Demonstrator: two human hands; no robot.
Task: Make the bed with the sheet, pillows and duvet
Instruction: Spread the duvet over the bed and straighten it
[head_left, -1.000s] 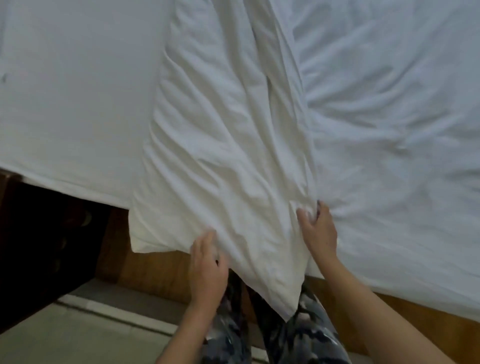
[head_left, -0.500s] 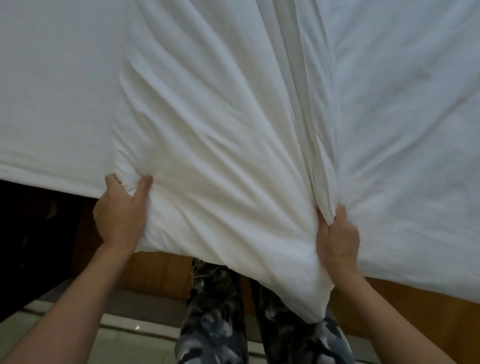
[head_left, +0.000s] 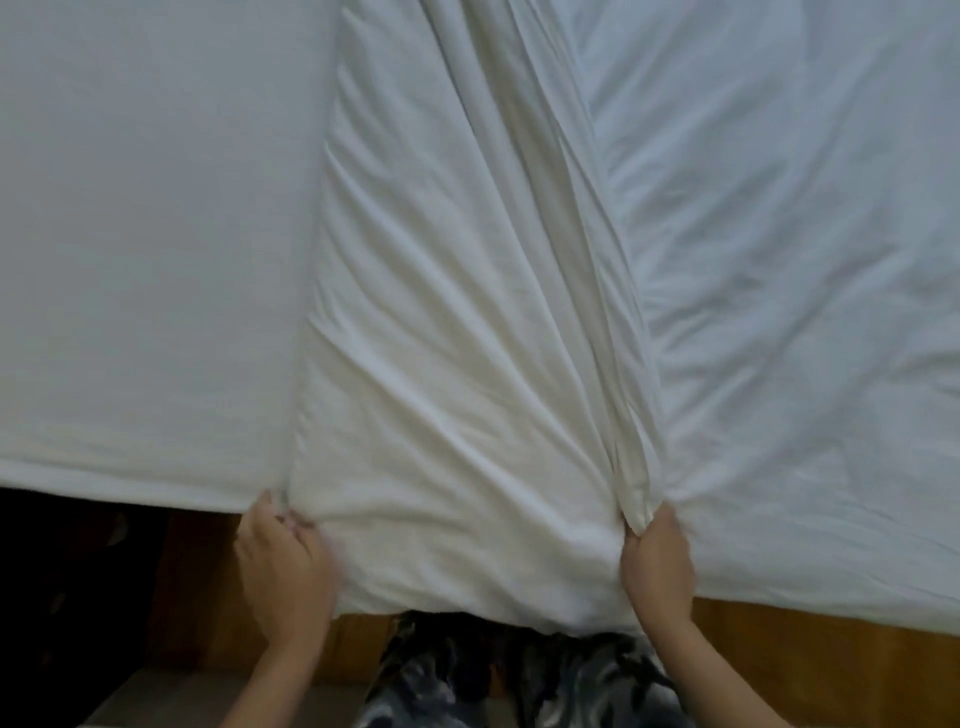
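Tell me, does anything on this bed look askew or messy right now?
Yes. The duvet is bunched into a creased strip between the left hand and right hand, gripped at its near edge, rather than spread over the smooth sheet.

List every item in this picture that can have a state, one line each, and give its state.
Duvet: bunched and creased, near edge hanging over the bed's side, gripped at both near corners.
Sheet: spread flat and smooth over the mattress.
Left hand: fingers curled, gripping the duvet's left corner.
Right hand: pinching a gathered fold of the duvet.
Bed frame: wooden side exposed below the bedding.
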